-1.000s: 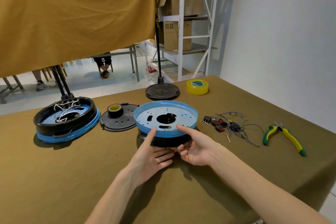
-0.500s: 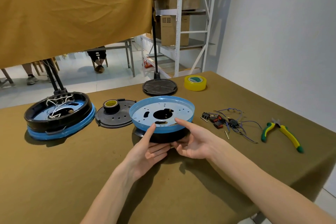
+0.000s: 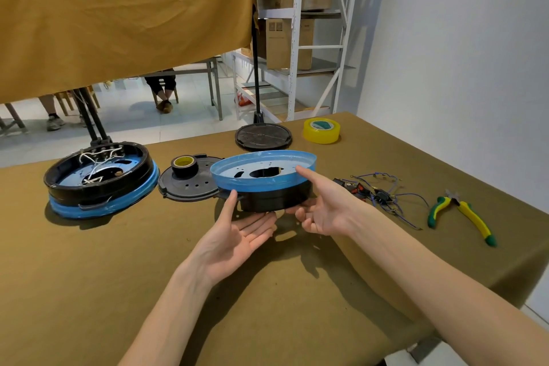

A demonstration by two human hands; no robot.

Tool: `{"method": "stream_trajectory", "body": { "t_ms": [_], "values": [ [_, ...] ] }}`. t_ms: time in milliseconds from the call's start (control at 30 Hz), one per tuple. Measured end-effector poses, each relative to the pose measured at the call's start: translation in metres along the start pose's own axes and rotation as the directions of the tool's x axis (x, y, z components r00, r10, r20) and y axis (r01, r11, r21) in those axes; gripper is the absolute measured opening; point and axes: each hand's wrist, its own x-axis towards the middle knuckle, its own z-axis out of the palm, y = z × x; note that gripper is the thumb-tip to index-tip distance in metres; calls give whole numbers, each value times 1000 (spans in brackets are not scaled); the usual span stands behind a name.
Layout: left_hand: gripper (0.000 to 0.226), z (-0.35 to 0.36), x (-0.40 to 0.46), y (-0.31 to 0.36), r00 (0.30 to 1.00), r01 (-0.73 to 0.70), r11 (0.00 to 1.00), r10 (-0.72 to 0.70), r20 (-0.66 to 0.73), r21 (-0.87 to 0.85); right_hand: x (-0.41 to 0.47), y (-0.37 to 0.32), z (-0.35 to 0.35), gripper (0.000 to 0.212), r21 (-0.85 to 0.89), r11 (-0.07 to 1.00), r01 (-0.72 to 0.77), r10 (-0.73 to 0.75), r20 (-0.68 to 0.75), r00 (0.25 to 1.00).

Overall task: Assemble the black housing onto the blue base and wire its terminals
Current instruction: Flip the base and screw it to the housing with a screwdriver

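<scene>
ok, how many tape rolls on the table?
2. The yellow tape roll sits at the far edge, right of the round stand base. The black tape roll stands on the black cover plate. None seem hidden.

Two bare arms, no sleeves, left hand [image 3: 234,235] and right hand [image 3: 328,211] both bare, no gloves, no rings, no watch, short plain nails on the fingers
</scene>
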Motion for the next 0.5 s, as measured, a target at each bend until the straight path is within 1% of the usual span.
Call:
{"method": "stream_trajectory", "body": {
  "t_ms": [133, 233, 333, 433, 500],
  "values": [
    [85, -3, 0, 3, 1000, 4, 997, -4, 11, -74, 0, 0, 1, 79, -6, 1000, -10, 10, 1, 1000],
    [85, -4, 0, 5, 1000, 6, 997, -5, 12, -75, -1, 0, 1, 76, 9, 1000, -14, 13, 8, 1000],
    [92, -4, -1, 5, 1000, -12, 1000, 12, 1, -5, -3, 2, 1, 74, 10, 1000, -4, 4, 6, 1000],
    [111, -3, -2, 2, 999, -32, 993, 33, -10, 112, -1, 13, 1, 70, -13, 1000, 14, -14, 18, 1000],
    [121, 0, -2, -1, 997, -50, 983, 61, -55, 177, 1, 23, 1, 69, -45, 999, 21, -20, 36, 999]
  ]
}}
